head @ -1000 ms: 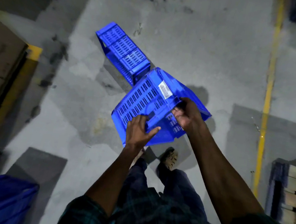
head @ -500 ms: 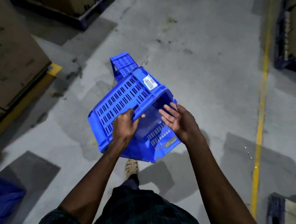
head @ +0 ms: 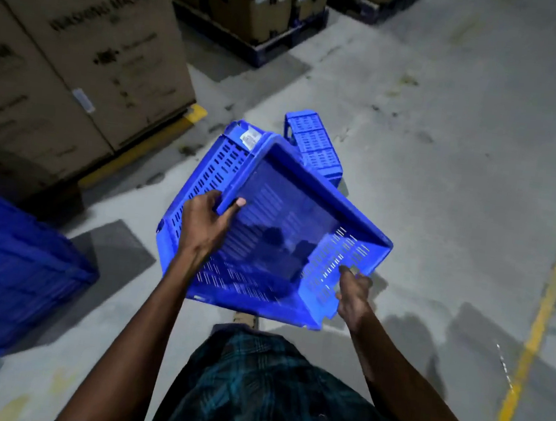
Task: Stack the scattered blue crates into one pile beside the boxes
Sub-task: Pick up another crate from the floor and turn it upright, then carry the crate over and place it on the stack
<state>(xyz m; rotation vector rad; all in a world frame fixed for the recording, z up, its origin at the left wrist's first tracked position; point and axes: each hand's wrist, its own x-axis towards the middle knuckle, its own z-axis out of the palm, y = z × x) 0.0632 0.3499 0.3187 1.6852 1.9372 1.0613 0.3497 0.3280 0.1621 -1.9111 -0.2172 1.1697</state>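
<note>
I hold a blue slotted crate (head: 279, 217) tilted in the air in front of me, its open side turned up toward me. My left hand (head: 204, 225) grips its left rim, thumb over the edge. My right hand (head: 352, 292) holds the crate's near right corner from outside, fingers curled at the wall. A second blue crate (head: 314, 145) lies on its side on the floor just behind the held one. Part of another blue crate (head: 6, 271) fills the left edge, beside large cardboard boxes (head: 82, 39).
More cardboard boxes on a dark pallet (head: 257, 5) stand at the back. A yellow floor line (head: 549, 293) runs down the right side. A yellow strip (head: 138, 151) edges the base under the boxes. Grey concrete floor (head: 446, 159) spreads to the right.
The crate has turned from bottom-up to open side up and risen. My right hand moved from inside the rim to the near right corner. The view has swung toward the boxes.
</note>
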